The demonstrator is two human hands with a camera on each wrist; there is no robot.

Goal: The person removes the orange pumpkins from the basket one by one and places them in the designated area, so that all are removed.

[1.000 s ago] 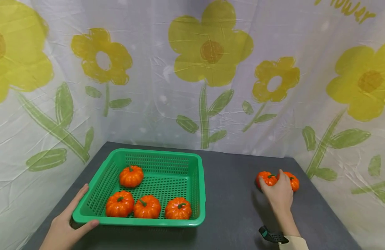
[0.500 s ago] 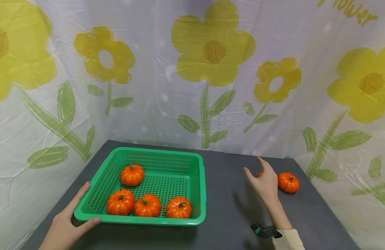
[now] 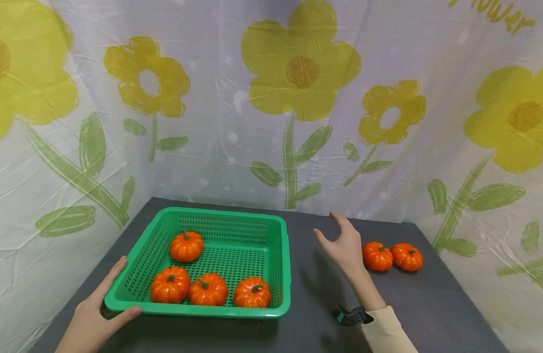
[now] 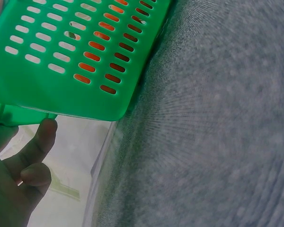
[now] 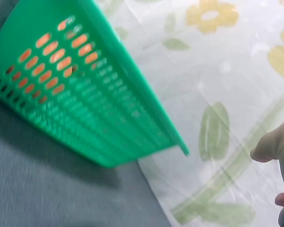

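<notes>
A green plastic basket with perforated walls stands on the dark table, with several small orange pumpkins, such as the front-middle pumpkin, inside it. My left hand holds the basket's near left corner, thumb along the front rim and fingers at the left side. In the left wrist view its fingers show under the rim. My right hand is over the table right of the basket, thumb and fingers spread, with nothing in it. Right of that hand, a left pumpkin and a right pumpkin lie side by side.
A white cloth painted with yellow flowers hangs behind and along both sides of the dark table. A dark band circles the right wrist below a light sleeve.
My right hand has moved left, away from the two pumpkins on the right, and its fingers have spread. Those pumpkins now lie uncovered. The left hand and the basket have stayed in place.
</notes>
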